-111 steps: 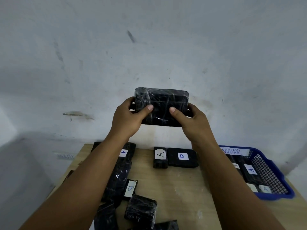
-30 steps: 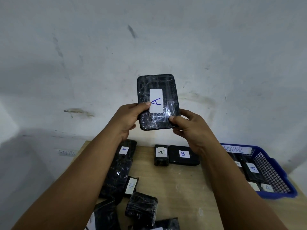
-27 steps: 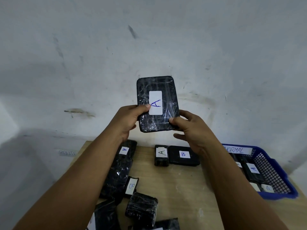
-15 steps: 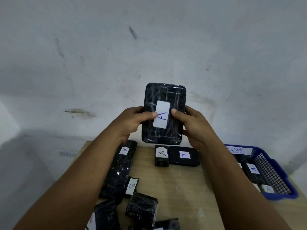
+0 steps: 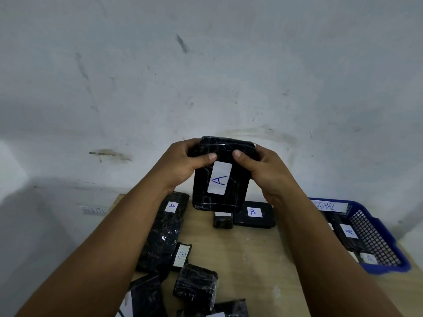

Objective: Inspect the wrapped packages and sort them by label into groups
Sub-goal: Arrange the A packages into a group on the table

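A black wrapped package (image 5: 206, 193) with a white label marked A is held upright above the far side of the wooden table (image 5: 247, 255). My left hand (image 5: 183, 163) grips its upper left edge, thumb on the front. My right hand (image 5: 261, 168) grips its upper right edge the same way. Just below it on the table lie a small package (image 5: 223, 221), its label partly hidden, and a flat package marked B (image 5: 254, 215).
A heap of black packages (image 5: 164, 236) marked A and B lies at the left under my left arm, with more (image 5: 194, 289) near the front. A blue basket (image 5: 375, 239) with a label reading "ORMAL" at the right holds packages marked A. A grey wall stands behind.
The package was turned from its blank side to show its A label, then lowered toward the table. Both hands shifted up to grip its top edge.
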Demonstrator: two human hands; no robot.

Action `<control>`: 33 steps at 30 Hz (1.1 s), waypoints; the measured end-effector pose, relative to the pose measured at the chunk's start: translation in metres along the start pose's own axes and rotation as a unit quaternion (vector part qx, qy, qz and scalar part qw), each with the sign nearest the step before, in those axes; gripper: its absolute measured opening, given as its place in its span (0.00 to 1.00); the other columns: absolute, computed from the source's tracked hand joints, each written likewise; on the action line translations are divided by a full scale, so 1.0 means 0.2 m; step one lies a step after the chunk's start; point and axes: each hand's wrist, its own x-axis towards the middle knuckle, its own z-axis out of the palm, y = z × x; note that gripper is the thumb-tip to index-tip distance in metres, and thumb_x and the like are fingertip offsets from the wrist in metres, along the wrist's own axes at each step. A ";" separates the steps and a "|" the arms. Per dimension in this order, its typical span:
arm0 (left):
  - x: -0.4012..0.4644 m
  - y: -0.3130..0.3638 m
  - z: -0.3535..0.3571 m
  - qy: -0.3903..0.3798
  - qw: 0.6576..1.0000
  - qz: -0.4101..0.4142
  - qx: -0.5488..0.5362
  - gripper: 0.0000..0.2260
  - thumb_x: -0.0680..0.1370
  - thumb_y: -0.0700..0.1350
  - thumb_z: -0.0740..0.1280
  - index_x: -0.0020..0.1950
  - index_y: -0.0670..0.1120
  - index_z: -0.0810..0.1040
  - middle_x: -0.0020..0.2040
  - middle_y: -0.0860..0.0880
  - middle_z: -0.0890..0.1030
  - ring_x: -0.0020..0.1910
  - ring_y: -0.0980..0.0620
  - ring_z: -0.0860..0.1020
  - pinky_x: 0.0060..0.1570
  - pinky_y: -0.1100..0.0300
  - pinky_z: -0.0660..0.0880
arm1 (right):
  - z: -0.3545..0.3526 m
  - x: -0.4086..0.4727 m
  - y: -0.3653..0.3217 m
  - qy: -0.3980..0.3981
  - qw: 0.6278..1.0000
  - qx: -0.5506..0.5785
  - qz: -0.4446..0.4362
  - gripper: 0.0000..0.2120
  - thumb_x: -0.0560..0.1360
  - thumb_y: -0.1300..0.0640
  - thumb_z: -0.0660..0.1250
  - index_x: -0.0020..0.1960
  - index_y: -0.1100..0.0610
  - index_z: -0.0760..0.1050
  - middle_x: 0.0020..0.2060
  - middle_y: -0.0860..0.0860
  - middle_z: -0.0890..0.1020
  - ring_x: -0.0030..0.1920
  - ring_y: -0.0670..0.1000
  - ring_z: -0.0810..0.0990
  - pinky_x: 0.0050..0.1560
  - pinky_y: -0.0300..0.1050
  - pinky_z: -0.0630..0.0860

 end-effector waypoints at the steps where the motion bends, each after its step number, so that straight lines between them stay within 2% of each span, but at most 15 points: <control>1: -0.01 0.00 0.00 -0.016 1.000 0.007 0.001 0.14 0.77 0.41 0.74 0.62 0.50 0.83 0.54 0.52 0.87 0.55 0.55 0.85 0.58 0.62 0.77 | 0.00 0.00 0.00 0.001 1.000 -0.002 -0.009 0.11 0.79 0.57 0.73 0.61 0.53 0.83 0.52 0.49 0.89 0.54 0.48 0.88 0.56 0.44 0.81; 4: -0.02 0.02 -0.02 -0.032 0.998 0.028 0.038 0.15 0.77 0.44 0.75 0.61 0.56 0.82 0.55 0.57 0.86 0.56 0.60 0.84 0.57 0.69 0.76 | -0.01 0.00 0.02 0.005 0.999 -0.017 -0.028 0.15 0.78 0.58 0.75 0.63 0.50 0.80 0.54 0.46 0.87 0.54 0.41 0.86 0.52 0.35 0.80; 8: -0.02 0.01 -0.02 0.032 0.992 0.071 0.095 0.17 0.76 0.44 0.76 0.61 0.61 0.79 0.54 0.60 0.85 0.55 0.67 0.81 0.55 0.72 0.72 | 0.00 -0.01 0.01 0.004 0.999 -0.039 -0.013 0.23 0.77 0.51 0.76 0.70 0.45 0.76 0.56 0.41 0.84 0.55 0.38 0.84 0.52 0.38 0.80; 10: -0.01 0.00 -0.03 0.042 0.989 0.093 0.104 0.21 0.75 0.40 0.76 0.61 0.61 0.78 0.56 0.61 0.84 0.55 0.67 0.80 0.53 0.70 0.74 | -0.01 -0.03 -0.01 -0.016 0.998 -0.039 0.042 0.31 0.72 0.38 0.75 0.74 0.39 0.72 0.58 0.41 0.82 0.58 0.42 0.81 0.55 0.46 0.79; 12: -0.01 -0.02 -0.03 0.032 0.987 0.106 0.118 0.24 0.74 0.37 0.76 0.64 0.59 0.78 0.60 0.60 0.83 0.54 0.63 0.80 0.51 0.63 0.78 | -0.01 -0.04 -0.02 -0.022 0.993 -0.018 0.114 0.35 0.68 0.29 0.73 0.72 0.37 0.74 0.63 0.44 0.81 0.62 0.53 0.80 0.63 0.60 0.78; 14: -0.02 -0.02 -0.02 0.022 0.983 0.118 0.139 0.27 0.74 0.37 0.76 0.68 0.58 0.77 0.63 0.59 0.82 0.60 0.63 0.79 0.55 0.60 0.77 | 0.00 -0.04 -0.02 -0.001 0.992 0.020 0.125 0.23 0.73 0.34 0.72 0.66 0.40 0.80 0.61 0.47 0.83 0.62 0.57 0.81 0.65 0.62 0.78; 16: -0.03 -0.01 0.00 0.027 0.982 0.111 0.152 0.30 0.74 0.40 0.78 0.71 0.61 0.75 0.67 0.63 0.78 0.67 0.67 0.73 0.64 0.63 0.72 | 0.01 -0.04 0.00 0.046 0.993 0.037 0.101 0.13 0.77 0.43 0.73 0.60 0.43 0.83 0.55 0.48 0.86 0.57 0.56 0.83 0.64 0.59 0.80; 18: -0.05 0.00 0.01 0.004 0.986 0.083 0.143 0.34 0.72 0.47 0.80 0.74 0.63 0.71 0.70 0.66 0.73 0.72 0.69 0.66 0.71 0.62 0.64 | 0.02 -0.03 0.03 0.077 0.993 0.052 0.071 0.11 0.78 0.48 0.74 0.60 0.45 0.83 0.52 0.49 0.87 0.55 0.55 0.85 0.62 0.55 0.82; 20: -0.07 0.01 0.02 -0.040 0.992 0.048 0.110 0.39 0.67 0.58 0.79 0.76 0.65 0.68 0.71 0.65 0.74 0.72 0.69 0.67 0.72 0.60 0.63 | 0.04 -0.03 0.05 0.088 0.993 0.071 0.042 0.12 0.79 0.51 0.74 0.61 0.47 0.82 0.48 0.48 0.88 0.53 0.51 0.87 0.58 0.51 0.83; 23: -0.04 -0.01 0.04 0.019 0.997 0.035 0.060 0.30 0.70 0.67 0.75 0.70 0.65 0.75 0.64 0.61 0.81 0.66 0.64 0.76 0.72 0.55 0.70 | 0.06 -0.04 0.06 0.096 0.993 0.071 0.020 0.13 0.79 0.55 0.74 0.63 0.49 0.81 0.45 0.46 0.89 0.48 0.44 0.87 0.55 0.44 0.83; 25: -0.03 -0.03 0.06 0.082 0.995 0.047 0.032 0.18 0.73 0.61 0.73 0.61 0.61 0.82 0.57 0.56 0.85 0.59 0.58 0.82 0.67 0.49 0.76 | 0.08 -0.06 0.06 0.083 0.994 0.066 0.012 0.16 0.79 0.57 0.74 0.65 0.47 0.80 0.51 0.47 0.88 0.50 0.44 0.87 0.55 0.44 0.82; 27: -0.03 -0.07 0.06 0.100 0.992 0.069 0.020 0.10 0.77 0.52 0.73 0.58 0.58 0.83 0.55 0.54 0.86 0.57 0.55 0.84 0.64 0.45 0.78 | 0.08 -0.07 0.05 0.074 0.995 0.058 0.030 0.21 0.78 0.52 0.74 0.70 0.45 0.77 0.58 0.46 0.86 0.57 0.46 0.85 0.58 0.50 0.81; 30: -0.05 -0.10 0.06 0.075 0.993 0.086 0.024 0.10 0.78 0.47 0.72 0.59 0.58 0.82 0.58 0.55 0.85 0.60 0.54 0.82 0.66 0.44 0.77 | 0.07 -0.06 0.04 0.084 0.991 0.070 0.079 0.34 0.74 0.36 0.73 0.76 0.47 0.73 0.61 0.47 0.84 0.62 0.52 0.84 0.61 0.54 0.81; 31: -0.06 -0.11 0.06 0.068 0.993 0.089 0.028 0.11 0.77 0.49 0.72 0.60 0.59 0.82 0.60 0.57 0.84 0.60 0.54 0.82 0.67 0.43 0.76 | 0.07 -0.05 0.03 0.095 0.989 0.075 0.086 0.37 0.72 0.35 0.74 0.76 0.50 0.72 0.62 0.49 0.83 0.62 0.54 0.84 0.62 0.55 0.82; 33: -0.06 -0.11 0.06 0.054 0.993 0.095 0.035 0.15 0.75 0.52 0.73 0.62 0.60 0.81 0.63 0.60 0.82 0.63 0.56 0.80 0.69 0.43 0.73 | 0.05 -0.04 0.04 0.115 0.985 0.090 0.096 0.35 0.75 0.45 0.76 0.77 0.53 0.69 0.61 0.52 0.83 0.60 0.56 0.85 0.63 0.58 0.82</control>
